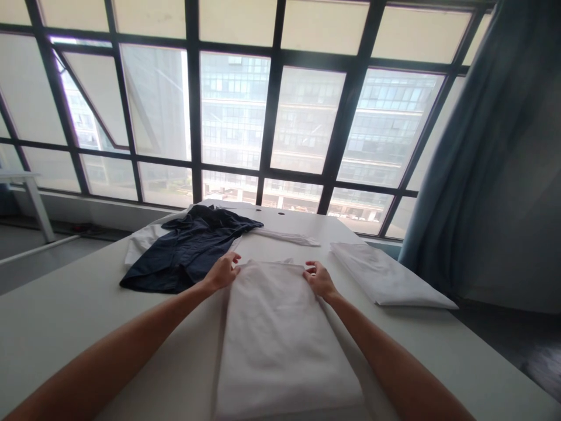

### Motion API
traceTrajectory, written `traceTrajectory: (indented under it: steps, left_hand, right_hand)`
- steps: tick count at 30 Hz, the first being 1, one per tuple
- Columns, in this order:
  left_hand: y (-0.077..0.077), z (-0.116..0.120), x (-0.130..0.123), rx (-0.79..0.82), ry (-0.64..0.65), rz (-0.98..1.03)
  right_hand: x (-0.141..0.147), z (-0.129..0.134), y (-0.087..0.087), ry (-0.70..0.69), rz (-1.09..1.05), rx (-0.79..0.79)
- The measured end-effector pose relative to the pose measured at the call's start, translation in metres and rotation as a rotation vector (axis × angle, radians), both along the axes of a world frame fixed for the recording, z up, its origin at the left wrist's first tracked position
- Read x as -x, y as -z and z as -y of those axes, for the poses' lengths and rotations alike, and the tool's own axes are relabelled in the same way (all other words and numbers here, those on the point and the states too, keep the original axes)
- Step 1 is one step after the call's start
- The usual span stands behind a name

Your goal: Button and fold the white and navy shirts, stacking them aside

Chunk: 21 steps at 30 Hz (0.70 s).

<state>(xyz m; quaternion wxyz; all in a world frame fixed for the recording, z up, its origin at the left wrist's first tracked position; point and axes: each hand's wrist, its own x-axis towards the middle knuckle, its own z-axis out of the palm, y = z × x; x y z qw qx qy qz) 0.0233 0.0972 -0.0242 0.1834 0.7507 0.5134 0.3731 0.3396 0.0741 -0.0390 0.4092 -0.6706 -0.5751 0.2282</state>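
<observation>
Nearest my head camera, a folded white cloth (283, 339) lies lengthwise on the white tabletop (65, 333), its near end wide in my view and its surface softly creased. My forearms reach in along both sides of it. At its far left corner is my left hand (222, 272), and at its far right corner my right hand (321, 280), both with fingers bent in toward the cloth. Each touches the far end of it, but I cannot tell whether the fabric is pinched between the fingers or only touched.

Well to the right of the right hand, a second folded white piece (388, 278) lies flat, slanting toward the tabletop's right edge. Left of the folded cloth, a dark navy garment (188, 251) is spread out in loose wrinkles, with a white fabric (142, 241) showing from under its left side. Just beyond the folded cloth, a narrow strip of white fabric (287, 236) extends right from near the navy garment.

At the tabletop's far end I see two small dark round spots (281, 213). Farther off stand a white table frame (38, 207) on the left, a blue-grey curtain (456, 158) on the right, and a wall of dark-framed windows (232, 111), one pane at the left tilted open.
</observation>
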Motion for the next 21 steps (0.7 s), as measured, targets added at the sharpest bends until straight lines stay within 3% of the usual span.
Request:
traceTrajectory:
  steps: [2, 4, 8, 12, 21]
  left_hand:
    - [-0.008, 0.006, -0.009, -0.142, 0.051, -0.144]
    - [-0.017, 0.009, -0.021, -0.167, 0.111, -0.283]
    - [-0.030, 0.005, -0.040, -0.001, 0.164, -0.485]
    - [-0.036, -0.007, -0.045, 0.098, 0.179, -0.595]
    - [-0.060, -0.017, -0.050, 0.121, 0.169, -0.819]
  right_hand:
    - [0.003, 0.001, -0.003, 0.005, 0.028, -0.032]
    - [0.006, 0.004, -0.006, -0.011, 0.019, -0.013]
    - [0.011, 0.009, -0.007, -0.096, -0.037, 0.107]
    - [0.011, 0.012, -0.005, -0.121, -0.011, 0.101]
    - [0.006, 0.004, 0.003, -0.113, 0.055, 0.008]
